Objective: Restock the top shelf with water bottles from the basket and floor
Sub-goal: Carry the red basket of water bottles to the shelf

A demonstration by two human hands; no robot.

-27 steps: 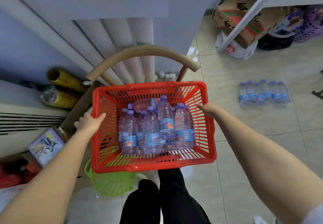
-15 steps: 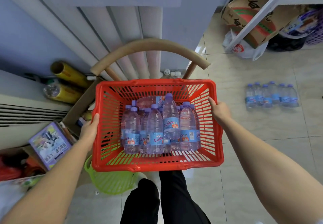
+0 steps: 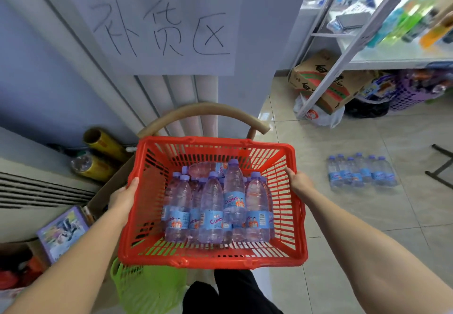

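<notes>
- Water bottles (image 3: 215, 205): purple-capped and blue-labelled, they stood upright in a cluster inside the red basket (image 3: 210, 263), long axes vertical. One bottle lay on its side across the basket's far end.
- Left hand (image 3: 123, 197): it gripped the basket's left rim, with the thumb hooked over the top edge.
- Right hand (image 3: 300, 182): it gripped the basket's right rim, roughly opposite the left hand. Neither hand touched a bottle, and the load sat between the two grips.
- Floor bottles (image 3: 361, 172): a second row stood upright on the tiles to the right of the basket, well apart from it, on the right hand's side.
- Shelf unit (image 3: 392, 58): it stood beyond and to the right of the basket, past the floor bottles, with coloured drinks on one board. Its top shelf could not be made out.
- Bearing of the next move, as a judgement: the goal lay to the basket's right, so the right hand was the nearer one. The basket would probably need to swing that way and stay level, or the upright bottles could topple.
- Chair back (image 3: 203, 110): a curved wooden rail stood just beyond the basket's far rim.
- Green basket (image 3: 147, 286): it lay below the red basket's near left corner.
</notes>
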